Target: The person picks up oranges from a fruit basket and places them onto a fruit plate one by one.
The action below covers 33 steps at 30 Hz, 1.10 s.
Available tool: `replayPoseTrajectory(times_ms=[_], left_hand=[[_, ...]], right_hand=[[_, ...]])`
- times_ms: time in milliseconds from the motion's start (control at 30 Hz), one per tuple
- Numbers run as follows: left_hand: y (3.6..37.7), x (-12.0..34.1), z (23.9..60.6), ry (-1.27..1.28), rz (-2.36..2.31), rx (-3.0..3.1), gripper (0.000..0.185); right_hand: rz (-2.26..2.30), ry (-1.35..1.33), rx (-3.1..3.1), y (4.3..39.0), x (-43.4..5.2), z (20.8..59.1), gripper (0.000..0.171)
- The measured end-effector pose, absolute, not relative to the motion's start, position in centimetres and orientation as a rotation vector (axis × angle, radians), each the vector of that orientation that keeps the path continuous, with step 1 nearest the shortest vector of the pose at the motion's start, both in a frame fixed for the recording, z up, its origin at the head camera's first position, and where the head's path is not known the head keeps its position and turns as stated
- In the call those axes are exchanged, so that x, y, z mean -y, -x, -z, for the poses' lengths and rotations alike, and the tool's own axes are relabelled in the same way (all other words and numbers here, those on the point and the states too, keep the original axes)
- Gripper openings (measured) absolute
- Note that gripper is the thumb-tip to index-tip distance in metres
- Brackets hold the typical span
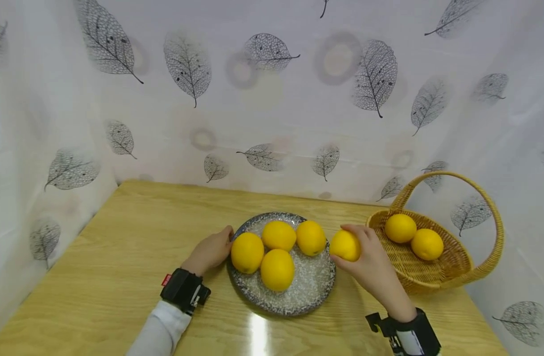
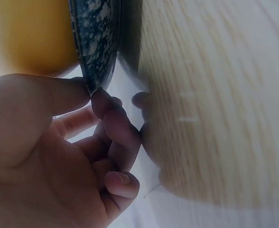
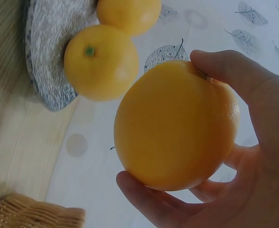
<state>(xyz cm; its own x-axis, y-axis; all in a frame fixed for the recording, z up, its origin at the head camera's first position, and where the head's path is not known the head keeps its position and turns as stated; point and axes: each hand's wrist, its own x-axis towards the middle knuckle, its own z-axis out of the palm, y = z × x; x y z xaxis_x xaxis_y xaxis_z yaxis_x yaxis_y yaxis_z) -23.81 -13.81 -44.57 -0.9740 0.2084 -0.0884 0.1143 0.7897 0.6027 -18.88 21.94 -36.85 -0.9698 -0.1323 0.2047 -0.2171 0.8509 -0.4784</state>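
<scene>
A speckled grey plate (image 1: 314, 289) lies mid-table with several yellow-orange fruits (image 1: 277, 269) on it. My left hand (image 1: 211, 251) is at the plate's left rim. In the left wrist view the thumb and fingers (image 2: 108, 111) pinch the plate's rim (image 2: 96, 45), with one fruit (image 2: 30, 33) just above. My right hand (image 1: 372, 267) holds another orange (image 1: 345, 244) in the air between the plate's right edge and a wicker basket (image 1: 454, 272). The right wrist view shows the orange (image 3: 175, 126) wrapped by thumb and fingers (image 3: 234, 71).
The handled basket holds two oranges (image 1: 400, 228) at the table's right. The wooden table (image 1: 134, 232) is enclosed by leaf-print cloth walls (image 1: 272, 99) at the back and sides. A glare spot lies in front of the plate.
</scene>
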Motion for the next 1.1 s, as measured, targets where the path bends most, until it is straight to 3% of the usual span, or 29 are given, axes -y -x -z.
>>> replayPoseTrajectory(times_ms=[1100], left_hand=[[23.8, 13.7, 44.6, -0.271, -0.915, -2.841, 0.014]], right_hand=[[-0.829, -0.533, 2.906, 18.1, -16.9, 40.5, 0.074]])
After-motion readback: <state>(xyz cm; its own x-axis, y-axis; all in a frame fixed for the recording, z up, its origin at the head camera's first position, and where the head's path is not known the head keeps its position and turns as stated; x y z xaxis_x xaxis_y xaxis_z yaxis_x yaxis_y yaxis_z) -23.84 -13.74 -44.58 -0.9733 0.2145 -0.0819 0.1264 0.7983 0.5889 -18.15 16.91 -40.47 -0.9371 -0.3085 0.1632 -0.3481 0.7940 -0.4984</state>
